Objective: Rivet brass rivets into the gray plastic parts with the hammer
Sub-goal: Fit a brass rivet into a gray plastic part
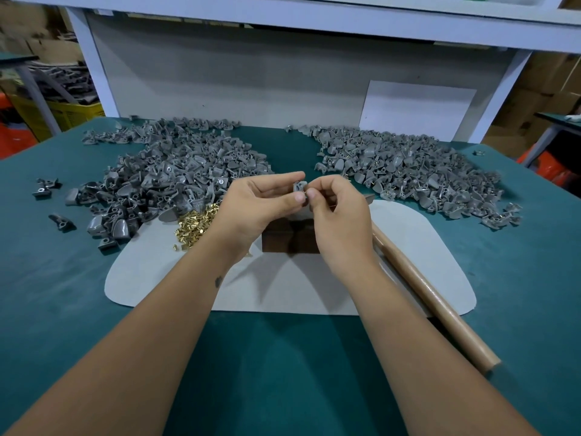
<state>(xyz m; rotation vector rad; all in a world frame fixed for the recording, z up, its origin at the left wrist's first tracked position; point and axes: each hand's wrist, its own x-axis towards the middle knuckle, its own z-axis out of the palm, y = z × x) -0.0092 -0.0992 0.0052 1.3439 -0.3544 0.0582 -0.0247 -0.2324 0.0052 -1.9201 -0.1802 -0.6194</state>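
My left hand (261, 202) pinches a small gray plastic part (299, 186) above the dark wooden block (283, 239). My right hand (338, 209) pinches a brass rivet (305, 191) at the part's edge, thumb and forefinger closed on it. A heap of brass rivets (196, 225) lies left of the block. The hammer's wooden handle (434, 297) lies on the right of the white mat (157, 278), its head hidden behind my right hand. Bare gray parts form a big pile (169, 174) at the left. Another pile (418, 171) at the right shows brass rivets in its parts.
Green felt covers the table (63, 294). A few loose gray parts (47, 187) lie at the far left. A gray back panel (251, 83) with white frame posts closes off the rear. Cardboard boxes and orange items stand beyond the table's sides.
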